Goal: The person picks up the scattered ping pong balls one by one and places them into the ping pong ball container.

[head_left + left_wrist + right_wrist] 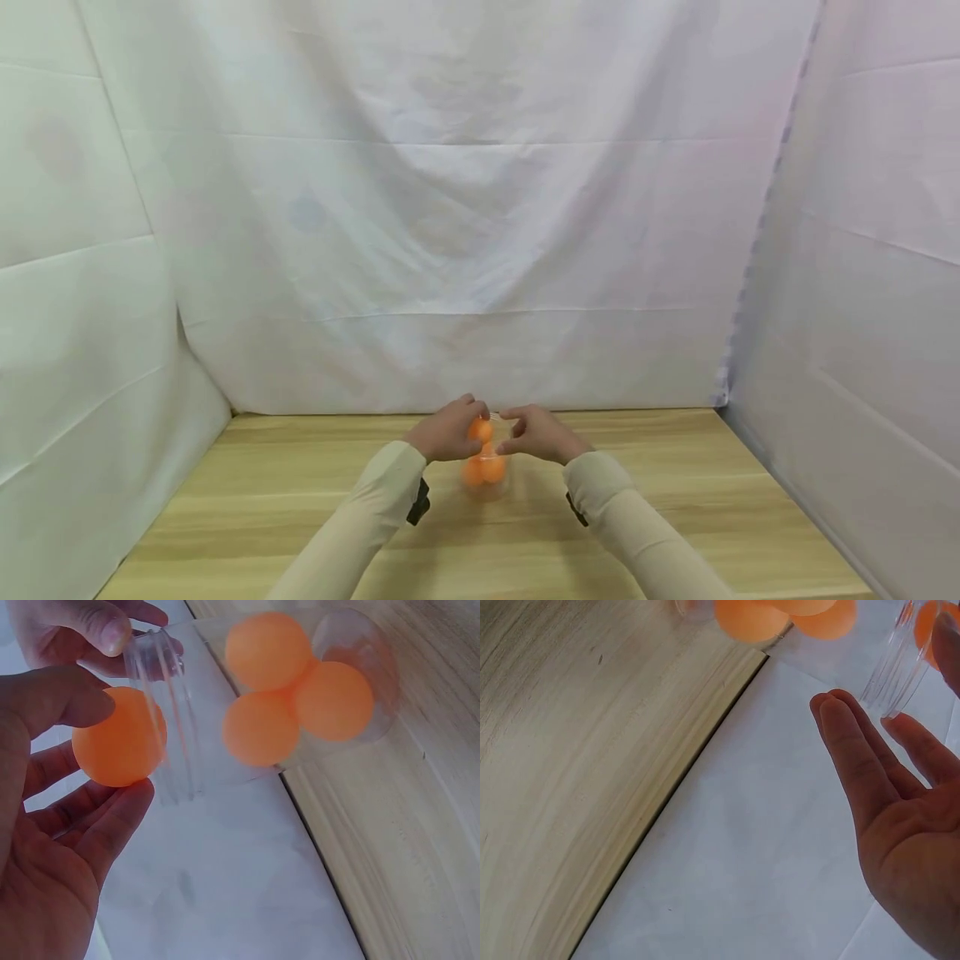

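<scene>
A clear plastic jar point(504, 487) stands upright on the table. Inside its lower part lie orange balls point(268, 651), three of them showing in the left wrist view. My left hand point(447, 430) holds another orange ball point(118, 742) between thumb and fingers, right at the jar's ribbed mouth point(166, 712). On the opposite side, my right hand point(546, 434) is beside the mouth with its fingers loosely extended. One fingertip point(894, 726) meets the rim in the right wrist view, while two other fingers point past it. Nothing shows in that hand's grasp.
The wood-grain table point(645, 533) ends at a back edge close behind the jar. A white cloth point(465, 250) hangs beyond that edge, and more white cloth point(885, 350) hangs along both sides.
</scene>
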{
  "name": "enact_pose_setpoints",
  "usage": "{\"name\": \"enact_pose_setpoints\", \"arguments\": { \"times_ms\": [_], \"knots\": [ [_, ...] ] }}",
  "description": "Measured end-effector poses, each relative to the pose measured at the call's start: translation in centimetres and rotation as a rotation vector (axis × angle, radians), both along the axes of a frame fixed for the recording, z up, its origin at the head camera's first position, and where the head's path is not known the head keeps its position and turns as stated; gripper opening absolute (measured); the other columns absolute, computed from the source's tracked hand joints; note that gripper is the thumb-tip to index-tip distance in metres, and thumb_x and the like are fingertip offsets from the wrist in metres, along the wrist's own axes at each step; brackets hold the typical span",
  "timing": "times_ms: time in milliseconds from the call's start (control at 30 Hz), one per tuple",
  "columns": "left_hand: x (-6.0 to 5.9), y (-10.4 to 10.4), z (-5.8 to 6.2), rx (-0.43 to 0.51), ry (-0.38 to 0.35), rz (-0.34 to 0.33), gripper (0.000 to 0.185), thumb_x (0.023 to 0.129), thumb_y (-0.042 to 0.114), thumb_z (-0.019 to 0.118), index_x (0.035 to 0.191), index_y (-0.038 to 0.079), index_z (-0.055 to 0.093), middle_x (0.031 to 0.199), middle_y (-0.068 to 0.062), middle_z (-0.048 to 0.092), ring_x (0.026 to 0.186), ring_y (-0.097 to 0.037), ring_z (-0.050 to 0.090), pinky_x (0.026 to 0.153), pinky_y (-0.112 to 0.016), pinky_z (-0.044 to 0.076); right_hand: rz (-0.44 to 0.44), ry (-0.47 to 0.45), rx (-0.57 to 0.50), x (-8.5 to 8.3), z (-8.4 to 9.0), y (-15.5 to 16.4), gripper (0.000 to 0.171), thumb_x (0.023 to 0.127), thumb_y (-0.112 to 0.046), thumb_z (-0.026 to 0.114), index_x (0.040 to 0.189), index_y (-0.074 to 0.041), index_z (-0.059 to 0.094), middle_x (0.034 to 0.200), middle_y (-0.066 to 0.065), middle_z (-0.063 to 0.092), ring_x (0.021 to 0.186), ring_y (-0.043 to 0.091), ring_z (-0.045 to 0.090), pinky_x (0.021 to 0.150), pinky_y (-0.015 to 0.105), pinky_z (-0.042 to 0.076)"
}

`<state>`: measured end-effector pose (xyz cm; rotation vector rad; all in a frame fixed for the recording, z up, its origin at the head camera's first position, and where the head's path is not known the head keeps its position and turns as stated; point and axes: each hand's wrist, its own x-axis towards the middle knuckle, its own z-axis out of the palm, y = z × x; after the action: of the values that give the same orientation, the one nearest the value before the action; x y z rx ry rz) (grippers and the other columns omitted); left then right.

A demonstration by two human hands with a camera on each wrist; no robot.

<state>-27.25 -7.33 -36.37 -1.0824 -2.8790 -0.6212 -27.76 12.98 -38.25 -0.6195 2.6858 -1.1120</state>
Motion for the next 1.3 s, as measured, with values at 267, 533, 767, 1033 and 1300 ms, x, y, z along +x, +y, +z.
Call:
{"name": "enact_pose_setpoints", "arguments": {
  "times_ms": [267,533,767,1033,1300],
  "knots": [
    [-0.48,-0.23,-0.64,0.002,-0.015,0.007,0.03,0.083,0.007,0.065,0.112,0.004,0.058,0.103,-0.009,0.053,0.07,-0.013,0.044,0.06,-0.025,0.041,-0.001,0.004,-0.008,0.01,-0.05,-0.53,0.061,0.083,-0.02,0.075,0.136,-0.002,0.052,0.108,0.015,0.066,0.091,0.02,0.061,0.077,0.04,0.053],
    [-0.55,-0.26,-0.85,-0.013,-0.008,0.004,0.031,0.082,0.008,0.066,0.111,0.004,0.058,0.102,-0.007,0.052,0.071,-0.013,0.044,0.062,-0.025,0.041,0.016,0.003,-0.013,-0.19,-0.12,-0.59,0.062,0.083,-0.02,0.075,0.136,0.0,0.05,0.097,0.011,0.067,0.078,0.016,0.059,0.071,0.035,0.052],
    [-0.49,-0.3,-0.64,-0.012,-0.006,-0.003,0.031,0.081,0.007,0.067,0.111,0.003,0.058,0.103,-0.009,0.052,0.073,-0.015,0.044,0.063,-0.026,0.041,-0.005,-0.01,-0.008,-0.31,-0.11,-0.55,0.063,0.082,-0.022,0.076,0.136,-0.003,0.051,0.097,0.009,0.066,0.081,0.016,0.06,0.072,0.035,0.052],
    [-0.42,-0.36,-0.76,0.026,-0.05,-0.006,0.033,0.084,0.008,0.066,0.115,0.003,0.056,0.109,-0.01,0.052,0.089,-0.024,0.055,0.075,-0.033,0.048,0.007,-0.001,-0.016,-0.31,-0.17,-0.39,0.064,0.081,-0.02,0.076,0.136,0.0,0.05,0.099,0.011,0.067,0.083,0.017,0.061,0.072,0.036,0.053],
    [-0.26,-0.27,-0.96,0.038,-0.064,0.0,0.031,0.085,0.008,0.065,0.114,0.005,0.056,0.109,-0.008,0.051,0.092,-0.024,0.055,0.079,-0.036,0.048,0.011,-0.009,-0.019,-0.13,-0.14,-0.13,0.063,0.082,-0.019,0.075,0.137,0.0,0.049,0.105,0.015,0.066,0.087,0.019,0.062,0.075,0.038,0.054]
  ]
}}
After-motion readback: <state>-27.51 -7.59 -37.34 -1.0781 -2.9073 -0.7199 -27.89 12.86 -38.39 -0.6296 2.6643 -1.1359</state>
